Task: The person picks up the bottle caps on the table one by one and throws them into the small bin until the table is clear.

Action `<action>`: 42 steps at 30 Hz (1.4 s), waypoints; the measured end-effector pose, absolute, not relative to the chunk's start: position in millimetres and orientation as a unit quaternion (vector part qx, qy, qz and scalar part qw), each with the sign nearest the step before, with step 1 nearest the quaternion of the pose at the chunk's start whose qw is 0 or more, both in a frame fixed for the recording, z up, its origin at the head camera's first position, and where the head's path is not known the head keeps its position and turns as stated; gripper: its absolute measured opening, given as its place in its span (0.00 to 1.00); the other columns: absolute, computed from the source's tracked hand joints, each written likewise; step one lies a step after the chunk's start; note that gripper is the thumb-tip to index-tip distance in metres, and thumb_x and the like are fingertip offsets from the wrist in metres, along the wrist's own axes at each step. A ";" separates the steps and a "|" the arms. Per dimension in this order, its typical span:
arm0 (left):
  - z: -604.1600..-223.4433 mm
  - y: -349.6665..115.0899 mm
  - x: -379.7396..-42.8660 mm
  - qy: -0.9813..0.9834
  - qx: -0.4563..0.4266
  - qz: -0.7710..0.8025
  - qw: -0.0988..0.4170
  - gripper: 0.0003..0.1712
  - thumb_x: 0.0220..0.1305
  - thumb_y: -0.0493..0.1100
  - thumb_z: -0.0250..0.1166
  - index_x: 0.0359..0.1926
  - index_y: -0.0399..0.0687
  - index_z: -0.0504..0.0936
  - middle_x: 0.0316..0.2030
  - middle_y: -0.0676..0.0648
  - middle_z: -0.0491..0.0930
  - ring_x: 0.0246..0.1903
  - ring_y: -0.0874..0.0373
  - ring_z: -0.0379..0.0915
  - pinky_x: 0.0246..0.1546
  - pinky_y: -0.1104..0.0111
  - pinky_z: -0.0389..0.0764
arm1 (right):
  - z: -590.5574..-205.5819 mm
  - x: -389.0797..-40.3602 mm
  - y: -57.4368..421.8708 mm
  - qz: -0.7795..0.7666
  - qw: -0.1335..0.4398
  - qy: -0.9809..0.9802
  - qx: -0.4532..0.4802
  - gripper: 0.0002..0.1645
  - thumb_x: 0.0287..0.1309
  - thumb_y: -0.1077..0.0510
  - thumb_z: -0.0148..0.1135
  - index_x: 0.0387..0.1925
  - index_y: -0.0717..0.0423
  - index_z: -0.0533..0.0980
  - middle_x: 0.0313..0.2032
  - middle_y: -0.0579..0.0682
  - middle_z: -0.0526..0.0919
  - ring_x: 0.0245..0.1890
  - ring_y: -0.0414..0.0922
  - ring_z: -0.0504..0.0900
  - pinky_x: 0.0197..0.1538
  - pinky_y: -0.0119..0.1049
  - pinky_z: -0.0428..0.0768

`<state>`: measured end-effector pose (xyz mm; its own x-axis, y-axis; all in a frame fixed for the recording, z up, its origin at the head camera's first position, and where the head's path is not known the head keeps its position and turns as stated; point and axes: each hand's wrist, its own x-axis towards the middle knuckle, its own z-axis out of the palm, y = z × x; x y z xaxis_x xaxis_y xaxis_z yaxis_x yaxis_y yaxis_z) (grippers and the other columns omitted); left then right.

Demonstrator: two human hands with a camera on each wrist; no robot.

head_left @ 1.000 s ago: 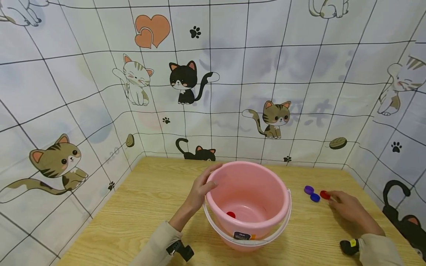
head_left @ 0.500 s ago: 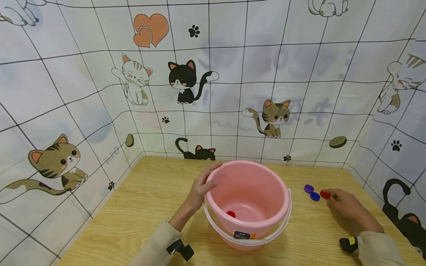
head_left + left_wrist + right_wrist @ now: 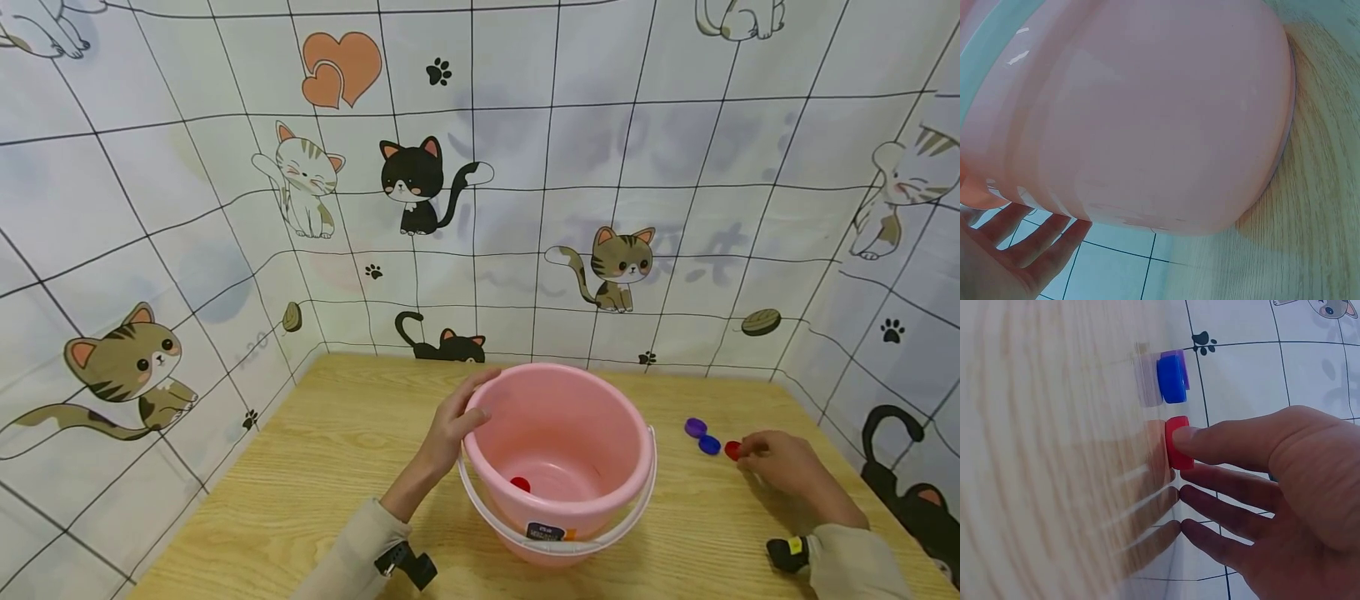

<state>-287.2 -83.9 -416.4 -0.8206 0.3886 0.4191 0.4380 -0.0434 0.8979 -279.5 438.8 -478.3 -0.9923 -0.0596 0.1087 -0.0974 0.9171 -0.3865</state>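
Note:
A pink bucket (image 3: pixel 558 433) with a white handle (image 3: pixel 558 547) stands upright on the table. My left hand (image 3: pixel 453 421) grips its rim on the left side, thumb inside and fingers along the outer wall; in the left wrist view, fingers (image 3: pixel 1054 247) touch the bucket wall (image 3: pixel 1160 112). Inside lies a small red round piece (image 3: pixel 521 483). Over on the right, my right hand (image 3: pixel 787 467) pinches a red bottle cap (image 3: pixel 1175 442) at the table surface, thumb on its near face. Beside it lie a blue cap (image 3: pixel 709 445) and a purple cap (image 3: pixel 695 427).
The wooden table (image 3: pixel 345 467) is enclosed at the back and both sides by a white cloth (image 3: pixel 510 167) with a grid and cartoon cats. A black wrist camera (image 3: pixel 787 553) sits at the right cuff, another (image 3: pixel 406 564) at the left.
The red cap has shifted slightly toward me, and the right hand's fingers have drawn in around it. The left hand, the bucket, and the blue and purple caps stay put.

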 end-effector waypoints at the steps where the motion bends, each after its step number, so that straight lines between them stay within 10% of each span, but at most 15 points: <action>1: -416.3 -83.8 -287.0 -0.691 -0.299 -0.658 0.019 0.38 0.64 0.44 0.53 0.76 0.44 0.66 0.65 0.31 0.75 0.52 0.28 0.79 0.45 0.35 0.84 | -478.3 -279.8 439.0 0.200 0.046 -0.978 0.038 0.12 0.56 0.59 0.72 0.38 0.64 0.83 0.44 0.69 0.86 0.45 0.68 0.83 0.46 0.64 0.81; 10: -415.4 -83.6 -286.4 -0.687 -0.301 -0.661 0.015 0.39 0.63 0.43 0.53 0.77 0.43 0.65 0.65 0.30 0.75 0.52 0.27 0.79 0.45 0.33 0.83 | -477.3 -279.1 435.1 0.211 0.072 -0.973 0.064 0.29 0.56 0.63 0.72 0.57 0.74 0.75 0.46 0.71 0.86 0.46 0.67 0.85 0.48 0.65 0.82; 42: -416.6 -84.7 -286.4 -0.696 -0.297 -0.654 0.020 0.38 0.64 0.45 0.54 0.76 0.44 0.66 0.66 0.32 0.74 0.53 0.29 0.79 0.47 0.36 0.84 | -471.0 -281.6 431.0 0.205 0.004 -0.979 0.001 0.25 0.56 0.60 0.72 0.50 0.75 0.79 0.41 0.67 0.86 0.40 0.58 0.83 0.43 0.56 0.84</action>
<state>-286.4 -84.7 -416.6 -0.8230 0.3868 0.4161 0.4392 -0.0315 0.8978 -281.6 431.0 -471.0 -1.0000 -0.0001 0.0090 -0.0037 0.9161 -0.4010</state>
